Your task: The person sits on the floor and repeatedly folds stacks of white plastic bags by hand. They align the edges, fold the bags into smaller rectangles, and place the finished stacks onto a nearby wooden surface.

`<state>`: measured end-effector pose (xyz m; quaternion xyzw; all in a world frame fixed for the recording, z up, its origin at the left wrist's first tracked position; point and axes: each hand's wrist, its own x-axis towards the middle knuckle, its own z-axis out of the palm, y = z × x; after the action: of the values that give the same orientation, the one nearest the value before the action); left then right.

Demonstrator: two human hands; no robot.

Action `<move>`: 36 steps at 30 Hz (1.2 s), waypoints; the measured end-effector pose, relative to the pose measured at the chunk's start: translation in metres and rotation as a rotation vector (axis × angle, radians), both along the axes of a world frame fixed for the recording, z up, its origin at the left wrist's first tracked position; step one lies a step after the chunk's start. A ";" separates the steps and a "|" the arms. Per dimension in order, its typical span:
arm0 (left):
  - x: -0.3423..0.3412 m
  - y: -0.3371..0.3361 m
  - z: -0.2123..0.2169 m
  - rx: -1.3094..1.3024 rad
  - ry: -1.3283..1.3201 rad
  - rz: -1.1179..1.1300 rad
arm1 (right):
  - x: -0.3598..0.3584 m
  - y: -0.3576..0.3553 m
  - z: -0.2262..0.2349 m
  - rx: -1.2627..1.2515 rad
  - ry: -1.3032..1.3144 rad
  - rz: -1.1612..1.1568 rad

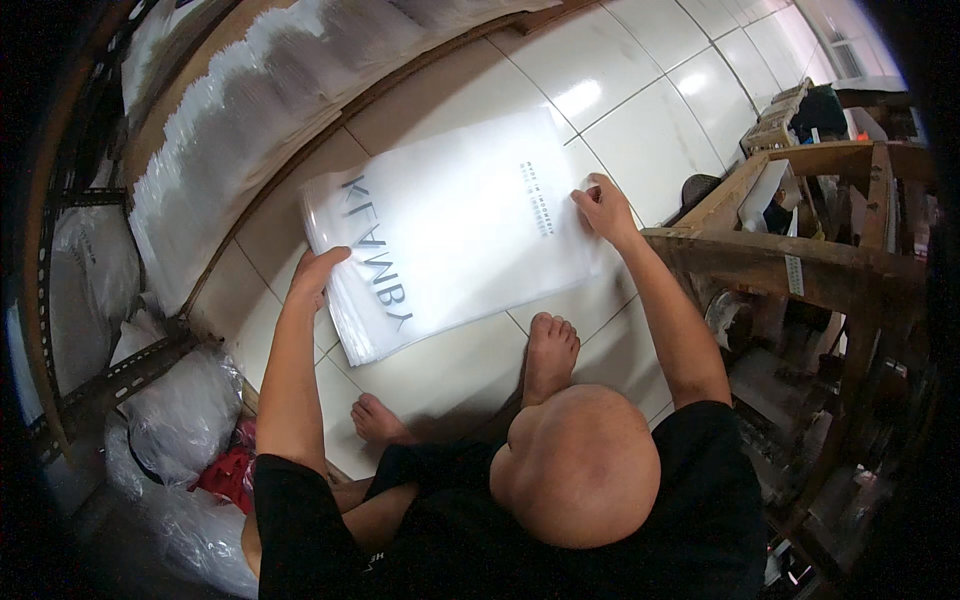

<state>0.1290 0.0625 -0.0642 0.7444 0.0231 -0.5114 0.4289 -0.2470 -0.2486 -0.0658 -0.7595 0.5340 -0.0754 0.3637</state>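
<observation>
Your stack of frosted white plastic bags [450, 225] with dark lettering lies flat on the tiled floor [640, 70], edges aligned, slightly skewed.

bags [450, 230] wht, blk print | floor tiles [640, 60] wht | shirt [720, 500] blk

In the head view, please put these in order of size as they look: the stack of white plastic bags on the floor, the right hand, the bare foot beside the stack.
1. stack of white plastic bags, clearly largest.
2. bare foot and right hand look about alike; the fisheye makes ranking them unsure.
</observation>
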 end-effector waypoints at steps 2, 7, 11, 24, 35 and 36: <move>0.006 0.002 -0.001 0.007 -0.018 -0.056 | 0.002 -0.002 -0.012 0.127 0.019 -0.038; -0.002 -0.004 0.018 0.110 -0.186 -0.079 | 0.019 0.007 -0.013 0.050 0.085 -0.025; -0.016 -0.016 0.027 0.158 -0.264 -0.011 | 0.021 0.011 -0.012 -0.077 0.117 0.097; -0.015 -0.004 -0.001 0.221 -0.477 -0.066 | 0.036 0.029 0.012 -0.098 0.206 -0.001; -0.018 -0.006 0.007 0.165 -0.470 -0.090 | 0.038 0.011 0.005 0.192 0.137 -0.026; -0.018 -0.005 0.006 0.145 -0.469 -0.106 | 0.039 0.013 0.005 0.159 0.129 -0.011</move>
<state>0.1114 0.0575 -0.0583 0.8716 -0.0795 -0.3434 0.3406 -0.2084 -0.2356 -0.0611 -0.7285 0.5649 0.0144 0.3872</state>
